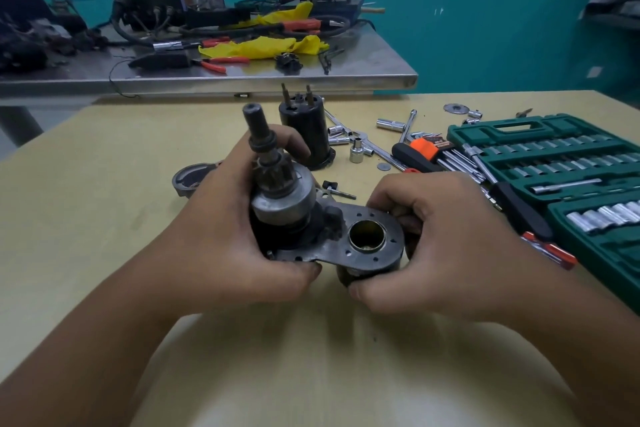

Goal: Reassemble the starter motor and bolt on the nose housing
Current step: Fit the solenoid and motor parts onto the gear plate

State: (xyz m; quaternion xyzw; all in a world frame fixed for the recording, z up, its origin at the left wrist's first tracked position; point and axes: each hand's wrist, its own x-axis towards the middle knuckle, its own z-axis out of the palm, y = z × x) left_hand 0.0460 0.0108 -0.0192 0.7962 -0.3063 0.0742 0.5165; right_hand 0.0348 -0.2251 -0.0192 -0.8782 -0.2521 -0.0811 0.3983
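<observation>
Head view: left hand [239, 229] wraps the starter motor [301, 218], pinion shaft up; right hand [429, 236] pinches its end plate [367, 243] edge. Both grips curled tight, held over the bench [104, 184]. Nose housing [188, 180] just beyond left grip, solenoid [306, 135] behind, socket case [571, 177] right of right grip. Near bench edge bare.

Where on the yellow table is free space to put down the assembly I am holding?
Bare tabletop lies left of the left hand, beyond the nose housing, and in front of both hands. Right of the right hand it is crowded: loose sockets, screwdrivers, the green socket case.
</observation>
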